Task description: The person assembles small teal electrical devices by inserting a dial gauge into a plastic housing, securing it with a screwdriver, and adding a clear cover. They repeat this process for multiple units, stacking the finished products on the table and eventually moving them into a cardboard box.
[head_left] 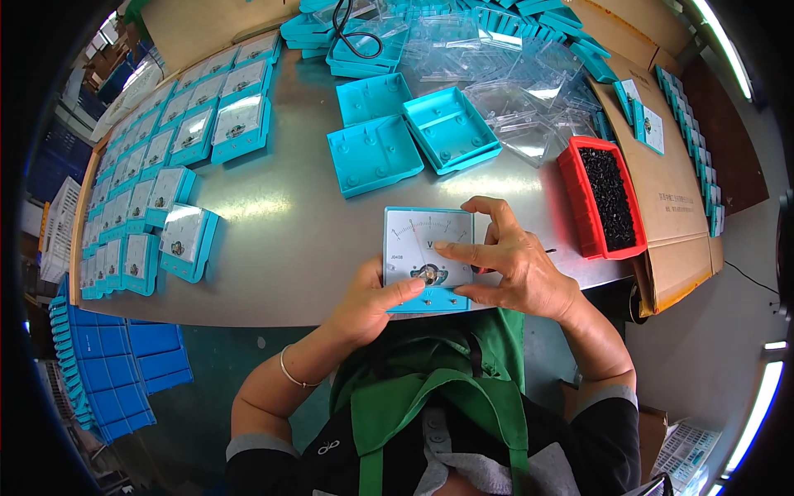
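At the table's front edge I hold a panel meter [409,240] with a white dial, a thin needle and a turquoise case. My left hand [372,299] grips its lower left side, the thumb lying over the front near the meter movement. My right hand [517,260] is around the right side, with its index finger on the dial and the other fingers bent about the edge. Whether the right fingers also hold something small cannot be made out. Beyond the meter lie turquoise case shells [376,155], open side up, some stacked.
Rows of assembled meters [192,132] stand at the left. Clear plastic covers [529,99] are heaped at the back, with more turquoise cases behind. A red bin [576,188] of small black parts stands at the right, beside cardboard [674,198] with meters on it. Blue crates [112,364] are below left.
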### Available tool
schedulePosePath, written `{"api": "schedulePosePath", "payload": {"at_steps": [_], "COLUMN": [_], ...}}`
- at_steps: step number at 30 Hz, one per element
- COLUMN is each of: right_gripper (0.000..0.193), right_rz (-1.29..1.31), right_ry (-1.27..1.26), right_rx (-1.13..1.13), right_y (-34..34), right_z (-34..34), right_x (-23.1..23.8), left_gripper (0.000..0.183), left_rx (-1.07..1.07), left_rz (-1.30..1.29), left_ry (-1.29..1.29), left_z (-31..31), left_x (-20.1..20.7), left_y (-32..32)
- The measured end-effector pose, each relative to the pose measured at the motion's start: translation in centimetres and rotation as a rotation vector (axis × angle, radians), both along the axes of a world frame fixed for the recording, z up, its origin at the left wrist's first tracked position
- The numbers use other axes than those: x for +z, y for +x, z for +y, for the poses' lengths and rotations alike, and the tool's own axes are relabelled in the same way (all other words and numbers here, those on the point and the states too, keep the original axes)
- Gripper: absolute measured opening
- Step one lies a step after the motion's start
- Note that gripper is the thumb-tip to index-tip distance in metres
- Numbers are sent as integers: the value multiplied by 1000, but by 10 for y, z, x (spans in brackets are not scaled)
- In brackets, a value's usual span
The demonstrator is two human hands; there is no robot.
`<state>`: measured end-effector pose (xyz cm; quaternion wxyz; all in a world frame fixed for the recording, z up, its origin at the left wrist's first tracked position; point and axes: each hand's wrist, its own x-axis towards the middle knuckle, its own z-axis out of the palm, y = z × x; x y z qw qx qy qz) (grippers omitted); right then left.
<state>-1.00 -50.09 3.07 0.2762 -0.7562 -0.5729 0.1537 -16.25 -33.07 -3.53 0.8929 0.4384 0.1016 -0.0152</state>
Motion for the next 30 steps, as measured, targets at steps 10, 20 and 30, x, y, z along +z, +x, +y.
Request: {"api": "schedulePosePath", "payload": {"at_steps": [10,20,30], "right_gripper": [17,12,15], "right_rz": [1016,914,454], "right_ry": [761,1092,1123], "right_rx": [-343,-232,-343], "right_y": [-14,-17,-35], "right_z": [5,35,47], "right_x": [1,-20,-37], "left_gripper": [51,50,54], "left_rx": [94,43,44], "left_rz": [108,122,86], "left_ry": [-71,-116,-193], "left_z": [-25,-26,-24], "left_x": [2,9,2], "left_y": [16,28,28]}}
